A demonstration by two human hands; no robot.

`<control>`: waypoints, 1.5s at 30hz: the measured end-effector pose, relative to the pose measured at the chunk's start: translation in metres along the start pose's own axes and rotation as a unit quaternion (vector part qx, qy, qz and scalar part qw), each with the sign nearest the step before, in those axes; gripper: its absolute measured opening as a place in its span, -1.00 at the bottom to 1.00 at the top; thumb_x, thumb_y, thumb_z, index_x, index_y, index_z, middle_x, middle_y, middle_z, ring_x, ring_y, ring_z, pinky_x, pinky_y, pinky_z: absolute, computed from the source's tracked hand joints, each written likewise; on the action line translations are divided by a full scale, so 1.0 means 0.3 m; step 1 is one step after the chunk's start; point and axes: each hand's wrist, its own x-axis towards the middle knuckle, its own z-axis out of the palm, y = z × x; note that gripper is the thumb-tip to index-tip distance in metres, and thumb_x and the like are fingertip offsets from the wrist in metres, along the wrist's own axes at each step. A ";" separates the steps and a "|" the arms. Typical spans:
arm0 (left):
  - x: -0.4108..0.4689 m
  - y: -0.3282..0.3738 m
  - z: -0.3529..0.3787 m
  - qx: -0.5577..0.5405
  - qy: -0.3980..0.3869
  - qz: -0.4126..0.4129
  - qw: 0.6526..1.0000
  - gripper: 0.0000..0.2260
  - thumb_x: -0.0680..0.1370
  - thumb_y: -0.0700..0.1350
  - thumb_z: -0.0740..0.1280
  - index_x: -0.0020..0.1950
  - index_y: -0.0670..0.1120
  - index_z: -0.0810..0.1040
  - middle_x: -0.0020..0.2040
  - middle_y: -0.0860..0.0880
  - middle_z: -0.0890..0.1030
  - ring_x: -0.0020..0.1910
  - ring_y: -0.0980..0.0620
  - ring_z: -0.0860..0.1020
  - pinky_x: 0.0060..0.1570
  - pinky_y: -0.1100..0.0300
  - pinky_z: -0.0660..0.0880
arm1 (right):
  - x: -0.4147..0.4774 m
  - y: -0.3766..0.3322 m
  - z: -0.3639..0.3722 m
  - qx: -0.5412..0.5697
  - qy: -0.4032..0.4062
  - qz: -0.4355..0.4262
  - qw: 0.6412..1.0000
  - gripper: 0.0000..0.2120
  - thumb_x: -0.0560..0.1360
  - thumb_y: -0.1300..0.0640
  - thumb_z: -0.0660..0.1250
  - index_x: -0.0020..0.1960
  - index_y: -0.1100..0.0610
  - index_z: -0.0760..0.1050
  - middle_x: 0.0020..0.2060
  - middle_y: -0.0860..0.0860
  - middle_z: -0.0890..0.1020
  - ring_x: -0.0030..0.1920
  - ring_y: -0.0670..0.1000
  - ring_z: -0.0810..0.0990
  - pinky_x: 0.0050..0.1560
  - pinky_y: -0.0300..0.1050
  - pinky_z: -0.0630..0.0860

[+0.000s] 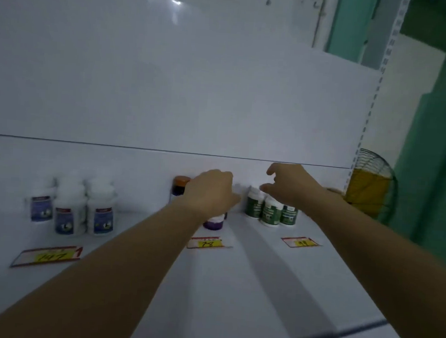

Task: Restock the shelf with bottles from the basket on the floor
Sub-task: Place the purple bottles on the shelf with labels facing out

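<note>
White shelf (pixel 234 288), left hand (pixel 209 194) around purple bottle (pixel 213 224), right hand (pixel 289 186) loose

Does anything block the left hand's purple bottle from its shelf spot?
Nothing visible does. The left hand holds the purple bottle at the shelf; an orange-capped bottle stands left of it, green bottles right.

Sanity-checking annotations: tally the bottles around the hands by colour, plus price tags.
Green-label bottles: 3
Purple-label bottle: 1
Orange-capped bottle: 1
Price tags: 3
Total: 8
White blur between left hand and right hand: not counted.
</note>
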 end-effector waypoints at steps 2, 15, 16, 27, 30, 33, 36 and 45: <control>-0.006 -0.060 0.000 0.020 0.009 -0.061 0.998 -0.75 0.58 0.08 0.20 0.05 -0.10 0.43 -0.03 -0.06 0.47 -0.08 -0.02 0.42 -0.13 0.13 0.36 | 0.049 -0.032 0.038 0.011 -0.018 -0.049 0.999 -0.54 0.56 -0.02 0.27 0.40 0.12 0.32 0.31 0.12 0.46 0.26 0.12 0.46 0.17 -0.06 0.42; -0.188 -0.252 0.217 0.070 -0.104 -0.237 0.963 -0.52 0.65 0.10 -0.01 0.52 -0.08 0.09 0.53 -0.08 0.12 0.49 -0.06 0.14 0.40 0.04 0.17 | 0.175 -0.146 0.273 0.043 -0.077 -0.195 0.977 -0.63 0.63 0.00 0.10 0.35 0.17 0.28 0.14 0.22 0.33 -0.06 0.16 0.46 -0.05 -0.10 0.41; -0.193 -0.257 0.227 0.077 -0.119 -0.227 0.964 -0.52 0.65 0.09 -0.04 0.53 -0.08 0.07 0.55 -0.08 0.08 0.51 -0.06 0.10 0.43 0.04 0.12 | 0.176 -0.147 0.279 0.047 -0.070 -0.196 0.977 -0.65 0.63 0.03 0.10 0.34 0.18 0.28 0.09 0.21 0.34 -0.07 0.16 0.45 -0.07 -0.11 0.40; -0.199 -0.284 0.262 0.096 -0.142 -0.210 0.962 -0.51 0.65 0.10 -0.14 0.56 -0.05 -0.04 0.57 -0.06 -0.04 0.54 -0.05 -0.05 0.48 0.03 -0.06 | 0.196 -0.161 0.265 0.089 -0.055 -0.174 0.979 -0.75 0.58 0.08 0.19 0.23 0.13 0.39 0.06 0.16 0.51 -0.10 0.09 0.45 -0.13 -0.07 0.48; -0.198 -0.280 0.257 0.077 -0.108 -0.218 0.967 -0.51 0.64 0.11 -0.07 0.53 -0.07 0.10 0.55 -0.06 0.09 0.52 -0.04 0.07 0.46 0.04 0.03 | 0.186 -0.168 0.212 0.132 -0.030 -0.189 0.973 -0.72 0.55 0.03 0.26 0.24 0.08 0.45 0.08 0.11 0.53 -0.09 0.03 0.44 -0.18 -0.19 0.42; -0.191 -0.269 0.237 -0.013 -0.061 -0.258 0.964 -0.45 0.60 0.17 0.10 0.52 -0.05 0.14 0.51 -0.06 0.23 0.46 -0.03 0.23 0.40 0.06 0.19 | 0.174 -0.181 0.154 0.211 -0.010 -0.202 0.956 -0.72 0.50 -0.02 0.34 0.19 0.04 0.52 -0.03 0.00 0.51 -0.08 -0.03 0.45 -0.19 -0.24 0.39; -0.178 -0.239 0.207 -0.147 0.000 -0.258 0.955 -0.30 0.50 0.20 0.30 0.53 0.01 0.09 0.49 -0.02 0.27 0.43 0.00 0.29 0.35 0.09 0.27 | 0.164 -0.202 0.111 0.259 -0.016 -0.211 0.942 -0.71 0.47 -0.05 0.38 0.15 0.03 0.57 -0.05 -0.04 0.50 -0.04 -0.03 0.48 -0.20 -0.26 0.45; -0.162 -0.182 0.138 -0.390 0.052 -0.182 0.901 -0.63 0.42 -0.06 0.46 0.18 -0.04 0.48 0.08 0.02 0.62 0.00 0.11 0.58 0.02 0.29 0.46 | 0.147 -0.227 0.094 0.311 -0.074 -0.195 0.927 -0.67 0.43 -0.21 0.36 0.00 0.02 0.60 -0.14 -0.07 0.61 -0.24 -0.08 0.61 -0.38 -0.33 0.51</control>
